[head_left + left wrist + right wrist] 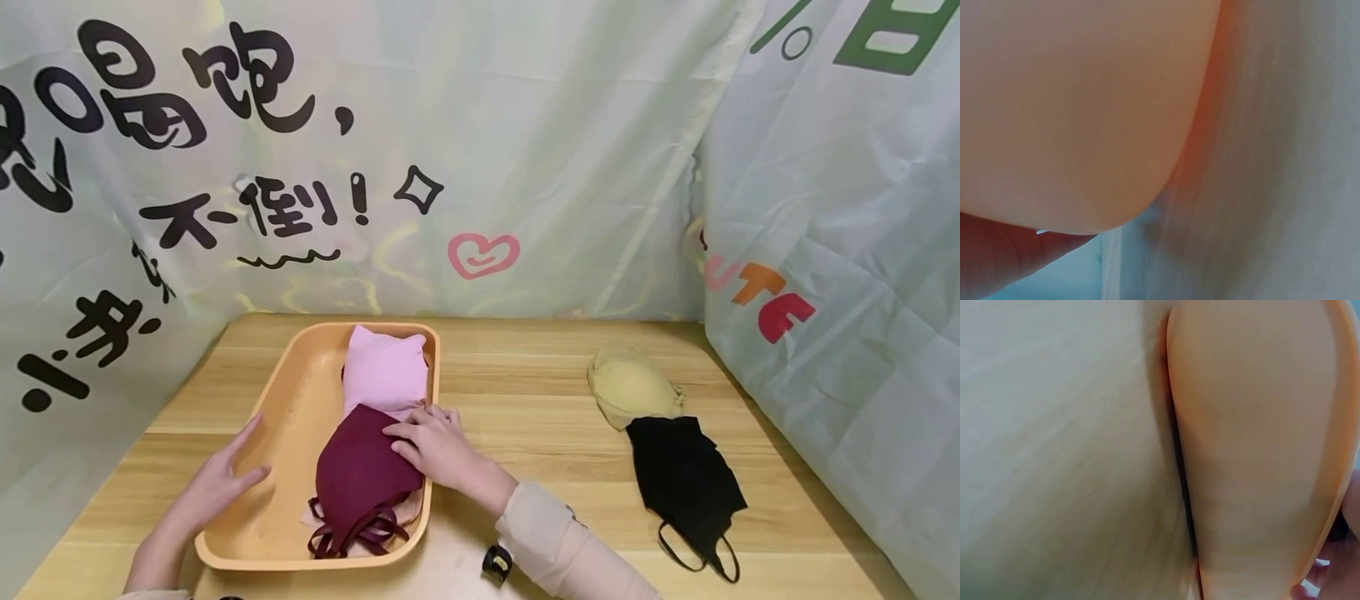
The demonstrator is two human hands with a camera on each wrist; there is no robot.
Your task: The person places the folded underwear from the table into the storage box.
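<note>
In the head view, a folded maroon bra (367, 467) with thin straps lies along the right side of an orange plastic tray (285, 492). My right hand (435, 446) reaches over the tray's right rim, its fingertips resting on the bra's upper right part. Beyond it, a folded pink bra (386, 367) fills the far right corner. A paler cloth beneath the maroon one is mostly hidden. My left hand (213, 487) is at the left rim, fingers extended and thumb spread over the tray's inside. Both wrist views mainly show the tray's outer wall (1085, 125).
On the wooden table (525, 375), a folded yellowish bra (630, 387) lies at the right, partly overlapped by a black bra (682, 475) with loose straps. A small black object (497, 564) is beside my right sleeve. Printed curtains (585, 167) hang behind and along both sides.
</note>
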